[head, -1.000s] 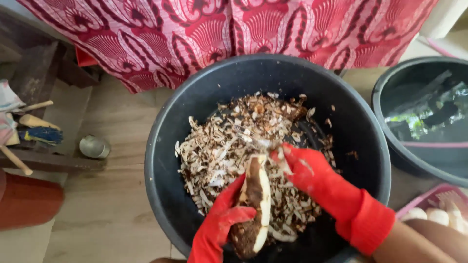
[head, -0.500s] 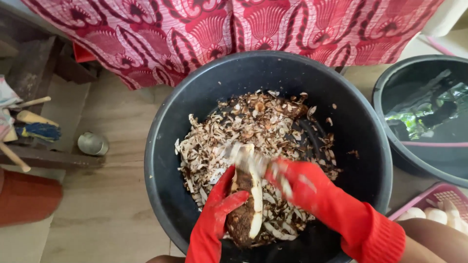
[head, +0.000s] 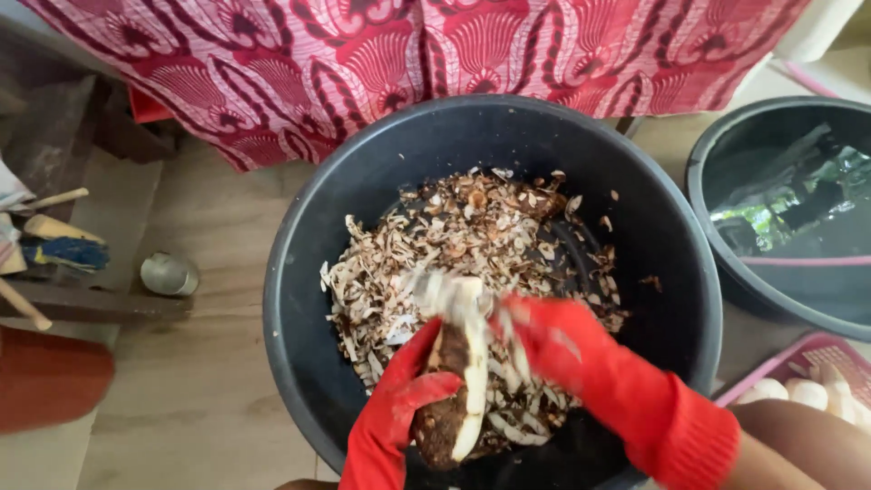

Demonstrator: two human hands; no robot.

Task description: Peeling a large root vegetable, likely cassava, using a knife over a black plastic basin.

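Now hands (head: 553, 363) higher on root (head: 458, 381)

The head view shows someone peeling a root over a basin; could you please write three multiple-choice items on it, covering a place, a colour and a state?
1. Where do the peelings lie?
A. in the black basin
B. on the floor
C. in the pink basket

2. What colour are the gloves?
A. blue
B. red
C. yellow

3. What state is the root in?
A. whole
B. sliced
C. partly peeled

Answers: 1 A, the peelings are heaped inside its wall. 2 B, left hand and right hand are both gloved in red. 3 C, white strip beside brown skin.
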